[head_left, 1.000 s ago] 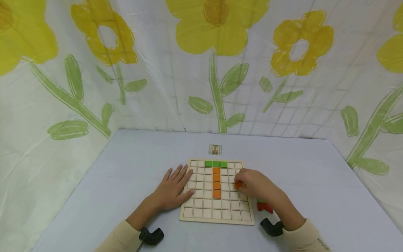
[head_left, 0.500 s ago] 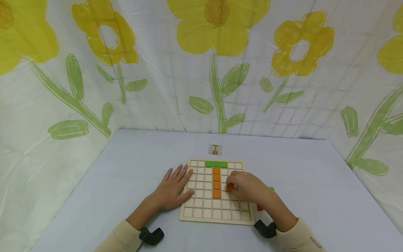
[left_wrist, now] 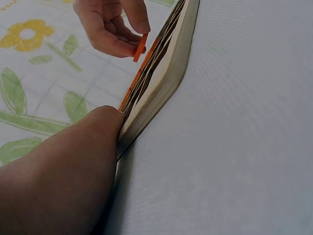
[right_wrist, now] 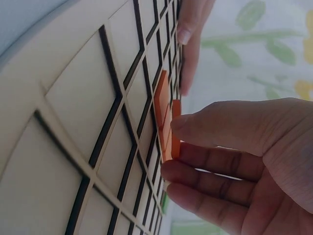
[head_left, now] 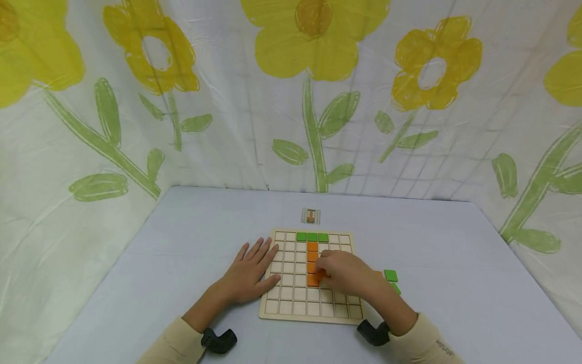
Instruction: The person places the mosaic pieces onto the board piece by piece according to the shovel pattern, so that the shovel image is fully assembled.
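My right hand (head_left: 347,273) pinches a small orange square tile (right_wrist: 176,110) between thumb and fingers, with the tile tipped on edge. It hangs close over the wooden grid board (head_left: 286,307), at the right side of a column of orange tiles (head_left: 312,257) set in the cells. Across the top of that column lies a row of three green tiles (head_left: 312,237). With fingers spread, my left hand (head_left: 247,278) rests along the board's left edge. In the left wrist view, the held tile (left_wrist: 140,50) shows edge-on above the board's surface.
Right of the board lie loose green tiles (head_left: 390,275), partly covered by my right forearm, and a sliver of an orange tile (head_left: 378,273). Behind the board is a small pattern card (head_left: 310,216). A flowered cloth (head_left: 227,126) hangs at the table's far edge.
My right hand has moved left over the board, carrying the orange tile to the orange column. The forearm now hides the red pieces and uncovers green ones. My left hand stays put.
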The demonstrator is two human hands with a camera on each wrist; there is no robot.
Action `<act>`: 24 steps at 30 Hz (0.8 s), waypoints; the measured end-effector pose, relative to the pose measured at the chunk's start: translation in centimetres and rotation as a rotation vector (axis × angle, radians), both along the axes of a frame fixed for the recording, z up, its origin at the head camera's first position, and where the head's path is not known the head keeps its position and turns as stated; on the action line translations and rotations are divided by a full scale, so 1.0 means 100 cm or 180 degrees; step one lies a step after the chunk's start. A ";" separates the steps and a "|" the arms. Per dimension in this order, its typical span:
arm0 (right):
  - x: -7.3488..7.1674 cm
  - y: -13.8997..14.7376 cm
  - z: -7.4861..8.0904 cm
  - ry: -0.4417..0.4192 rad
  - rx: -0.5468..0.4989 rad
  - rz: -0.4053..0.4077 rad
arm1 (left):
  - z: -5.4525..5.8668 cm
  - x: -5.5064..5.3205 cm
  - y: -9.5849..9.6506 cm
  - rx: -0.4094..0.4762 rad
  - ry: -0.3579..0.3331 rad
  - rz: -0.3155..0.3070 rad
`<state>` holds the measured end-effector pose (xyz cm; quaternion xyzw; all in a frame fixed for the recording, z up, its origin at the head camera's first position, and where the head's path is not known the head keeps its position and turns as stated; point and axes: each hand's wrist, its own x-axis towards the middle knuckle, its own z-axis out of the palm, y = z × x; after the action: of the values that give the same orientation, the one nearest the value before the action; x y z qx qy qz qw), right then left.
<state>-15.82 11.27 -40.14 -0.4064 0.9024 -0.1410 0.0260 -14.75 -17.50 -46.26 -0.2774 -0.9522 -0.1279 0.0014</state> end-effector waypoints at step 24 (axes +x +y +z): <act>0.006 -0.030 -0.001 0.0061 0.0178 0.0140 | 0.003 0.000 0.000 0.0019 -0.0020 -0.0012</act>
<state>-15.23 8.24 -40.28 -0.4266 0.8970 -0.1112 0.0317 -14.72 -17.46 -46.00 -0.2788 -0.9513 -0.1316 -0.0010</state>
